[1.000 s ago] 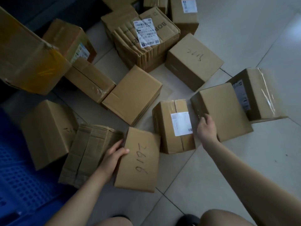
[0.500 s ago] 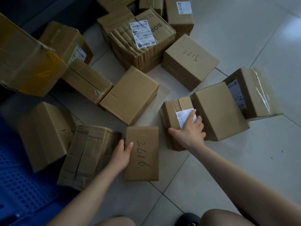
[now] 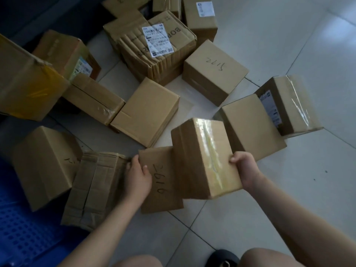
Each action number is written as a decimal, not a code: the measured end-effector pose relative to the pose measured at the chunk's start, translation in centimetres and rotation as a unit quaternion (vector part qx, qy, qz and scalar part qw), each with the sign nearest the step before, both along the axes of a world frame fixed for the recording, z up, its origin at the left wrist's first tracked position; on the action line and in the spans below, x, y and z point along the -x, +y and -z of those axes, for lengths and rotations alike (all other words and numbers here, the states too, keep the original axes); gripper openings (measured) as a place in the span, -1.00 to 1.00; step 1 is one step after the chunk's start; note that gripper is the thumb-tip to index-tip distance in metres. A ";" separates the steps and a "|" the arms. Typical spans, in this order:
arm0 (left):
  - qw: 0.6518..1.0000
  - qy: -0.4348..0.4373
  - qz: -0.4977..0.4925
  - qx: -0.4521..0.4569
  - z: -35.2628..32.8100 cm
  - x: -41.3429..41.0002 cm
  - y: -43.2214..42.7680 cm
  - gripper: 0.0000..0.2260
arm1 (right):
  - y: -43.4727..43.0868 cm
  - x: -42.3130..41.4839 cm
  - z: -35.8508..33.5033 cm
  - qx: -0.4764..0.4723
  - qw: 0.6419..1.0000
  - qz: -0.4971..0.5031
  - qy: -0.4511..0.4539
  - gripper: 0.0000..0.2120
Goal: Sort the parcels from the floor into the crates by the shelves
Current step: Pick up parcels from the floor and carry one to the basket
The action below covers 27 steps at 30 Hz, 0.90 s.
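Note:
Several brown cardboard parcels lie on the pale tiled floor. My right hand point(image 3: 245, 168) grips the right edge of a taped parcel point(image 3: 204, 157), which is lifted and tilted, its shiny tape side up. It overlaps a flat parcel marked 2616 point(image 3: 161, 182) on the floor. My left hand point(image 3: 137, 176) holds that flat parcel at its left edge, thumb on top. A blue plastic crate point(image 3: 17, 234) shows at the lower left corner.
A crumpled parcel point(image 3: 94, 189) and a tall box point(image 3: 46, 164) lie left of my left hand. More boxes point(image 3: 148, 110) ring the middle, with a labelled bundle point(image 3: 156, 47) at the back. Bare tiles point(image 3: 289, 199) spread to the right. My knees and a dark shoe point(image 3: 223, 257) are at the bottom.
My right hand moved from the plain box to the labelled parcel, gripped it, lifted it and turned it tape side up. My left hand stayed on the 2616 parcel.

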<state>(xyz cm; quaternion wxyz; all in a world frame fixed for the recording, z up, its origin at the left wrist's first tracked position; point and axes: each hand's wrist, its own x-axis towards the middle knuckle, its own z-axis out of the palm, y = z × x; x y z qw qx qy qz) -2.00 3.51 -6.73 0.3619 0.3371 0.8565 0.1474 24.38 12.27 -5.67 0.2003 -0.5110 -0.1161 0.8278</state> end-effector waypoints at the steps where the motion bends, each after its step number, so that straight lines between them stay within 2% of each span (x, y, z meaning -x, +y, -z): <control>1: 0.998 0.026 0.029 -0.048 -0.8 -0.4 0.1 -0.58 | -0.3 0.1 -0.3 0.018 1.000 0.006 0.013 -0.53; 2: 0.992 0.032 0.065 -0.099 -1.7 -0.8 0.5 -0.55 | -0.7 0.0 -0.2 0.035 0.999 0.030 0.023 -0.65; 3: 0.986 0.002 0.101 -0.133 -2.5 -1.3 1.0 -0.52 | -1.0 -0.1 0.2 0.047 0.997 0.052 0.034 -0.72; 4: 0.980 -0.078 0.126 -0.130 -2.9 -2.0 1.6 -0.48 | -1.2 0.1 0.2 0.058 0.996 0.056 0.042 -0.71; 5: 0.967 -0.199 0.131 -0.092 -3.4 -2.9 2.3 -0.42 | -1.8 0.5 0.3 0.041 0.996 0.035 0.072 -0.73; 6: 0.941 -0.316 0.110 -0.053 -3.6 -3.6 3.1 -0.33 | -2.2 1.0 0.4 0.021 0.995 0.033 0.091 -0.78; 8: 0.893 -0.448 0.038 -0.008 -3.7 -4.9 4.3 -0.09 | -1.9 1.9 1.0 -0.029 0.998 0.055 0.005 -0.69; 10: 0.872 -0.489 -0.008 -0.008 -3.6 -5.6 5.0 0.07 | -1.1 2.5 0.9 -0.054 0.988 0.128 -0.060 -0.71; 11: 0.871 -0.491 -0.001 -0.013 -3.6 -5.8 5.3 0.08 | -0.7 2.6 0.3 -0.045 0.987 0.141 -0.061 -0.65; 14: 0.880 -0.473 0.015 -0.033 -3.7 -7.0 5.6 -0.06 | 0.8 1.0 -0.3 0.048 0.991 0.125 -0.030 -0.43; 16: 0.892 -0.449 0.022 -0.043 -3.6 -7.4 5.6 -0.12 | 1.3 -0.3 -0.2 0.080 0.990 0.111 -0.028 -0.36; 18: 0.902 -0.429 0.030 -0.043 -3.3 -7.3 5.3 -0.17 | 0.8 -0.7 0.4 0.093 0.990 0.074 -0.078 -0.51; 21: 0.933 -0.357 0.048 -0.011 -2.3 -6.9 4.4 -0.27 | -0.5 -0.5 2.0 0.104 0.962 -0.015 -0.251 -0.83; 23: 0.934 -0.350 0.071 0.027 -2.0 -7.5 3.7 -0.25 | -1.2 -0.4 2.7 0.062 0.929 -0.056 -0.360 -0.88; 25: 0.937 -0.324 0.111 0.059 -2.0 -8.3 3.4 -0.33 | -0.9 -0.2 1.9 -0.038 0.897 -0.058 -0.437 -0.87; 26: 0.941 -0.306 0.128 0.069 -2.1 -8.4 3.3 -0.36 | -0.4 -0.2 1.1 -0.122 0.860 -0.063 -0.492 -0.85; 27: 0.941 -0.304 0.132 0.065 -2.1 -8.5 3.4 -0.38 | 0.4 -0.3 -0.1 -0.220 0.801 -0.081 -0.551 -0.84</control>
